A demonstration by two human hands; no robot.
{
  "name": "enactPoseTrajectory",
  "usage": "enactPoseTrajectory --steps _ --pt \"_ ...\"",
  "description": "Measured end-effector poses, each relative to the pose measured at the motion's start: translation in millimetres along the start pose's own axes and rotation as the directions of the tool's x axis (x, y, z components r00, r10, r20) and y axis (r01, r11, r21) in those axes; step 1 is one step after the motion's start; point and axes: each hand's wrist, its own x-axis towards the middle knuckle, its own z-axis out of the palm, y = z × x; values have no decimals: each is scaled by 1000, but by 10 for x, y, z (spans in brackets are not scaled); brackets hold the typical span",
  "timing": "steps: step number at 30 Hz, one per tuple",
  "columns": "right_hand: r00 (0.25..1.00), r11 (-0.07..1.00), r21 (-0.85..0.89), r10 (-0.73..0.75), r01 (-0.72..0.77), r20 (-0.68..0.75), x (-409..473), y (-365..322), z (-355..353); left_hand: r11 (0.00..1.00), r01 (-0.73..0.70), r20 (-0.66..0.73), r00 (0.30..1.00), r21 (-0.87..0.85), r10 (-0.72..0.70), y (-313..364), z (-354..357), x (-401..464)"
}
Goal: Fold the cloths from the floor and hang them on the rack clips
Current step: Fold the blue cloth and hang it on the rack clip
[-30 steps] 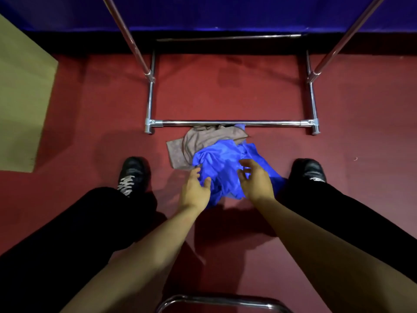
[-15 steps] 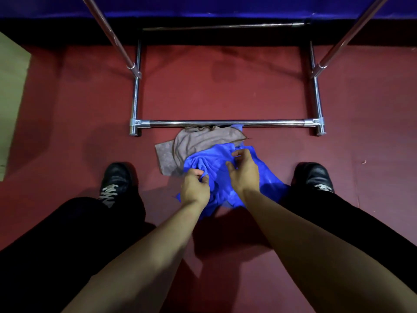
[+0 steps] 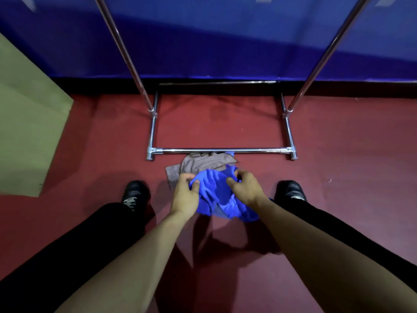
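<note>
A crumpled blue cloth (image 3: 217,195) hangs bunched between my two hands, just above the red floor. My left hand (image 3: 185,195) grips its left edge, thumb pressed into the fabric. My right hand (image 3: 246,186) grips its upper right part with curled fingers. Behind the blue cloth a grey-brown cloth (image 3: 198,164) lies on the floor against the front bar of the chrome rack (image 3: 221,151). The rack's two uprights rise out of view, so its clips are hidden.
My two black shoes (image 3: 135,193) (image 3: 291,190) stand on either side of the cloths. A blue wall panel (image 3: 214,41) runs behind the rack. A pale green mat (image 3: 29,118) covers the floor at the left.
Both hands have closed on the blue cloth and lifted it off the floor. The view has tilted up, showing more of the wall and rack uprights.
</note>
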Motion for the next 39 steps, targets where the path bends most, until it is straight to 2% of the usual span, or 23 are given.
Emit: enactPoseTrajectory --steps 3,7,12,14,18,19,20,22,24,26,29,30,32,34,36,39 --pt "1000 997 72 -26 26 6 -233 -302 -280 997 -70 -27 997 -28 70 232 -304 -136" --pt "994 981 170 -81 92 -69 -526 -607 -616 976 -201 -62 979 -80 196 541 -720 -367" --pt "965 958 199 -162 204 -208 -857 -815 -1013 922 -385 -50 921 30 386 926 -1103 -611" --pt "974 974 158 -130 161 -187 -952 -855 -1171 908 -415 -39 908 63 418 1031 -1187 -681" --pt "1000 993 112 22 -21 -3 -1178 -891 -1385 886 -455 -54 886 91 460 1166 -1270 -777" --pt "998 987 152 50 -57 49 -1216 -864 -1404 876 -471 -36 878 98 477 1190 -1269 -799" --pt "990 961 262 57 -89 128 -1291 -868 -1420 865 -491 -10 869 105 495 1207 -1265 -823" --pt "948 858 493 -24 -143 317 -1398 -812 -1426 845 -520 44 853 121 519 1217 -1244 -855" --pt "908 845 522 -123 -115 400 -1420 -737 -1419 840 -528 79 849 123 522 1210 -1222 -879" --pt "920 883 469 -176 -11 351 -1370 -672 -1387 843 -527 92 849 105 520 1208 -1206 -900" --pt "980 900 432 -125 47 153 -1308 -681 -1361 858 -509 83 860 71 503 1184 -1206 -914" --pt "987 886 463 -103 35 124 -1298 -692 -1369 864 -502 82 864 50 497 1174 -1211 -914" --pt "979 816 573 -52 -73 198 -1322 -727 -1387 884 -468 63 882 -5 467 1170 -1224 -901" --pt "934 786 593 -55 -177 353 -1360 -735 -1407 911 -406 16 913 -72 409 1175 -1259 -861" --pt "861 833 507 -79 -219 502 -1382 -691 -1409 923 -367 -7 930 -119 369 1169 -1290 -811" --pt "716 889 346 -29 -300 697 -1383 -661 -1438 928 -333 3 941 -166 338 1163 -1313 -771"
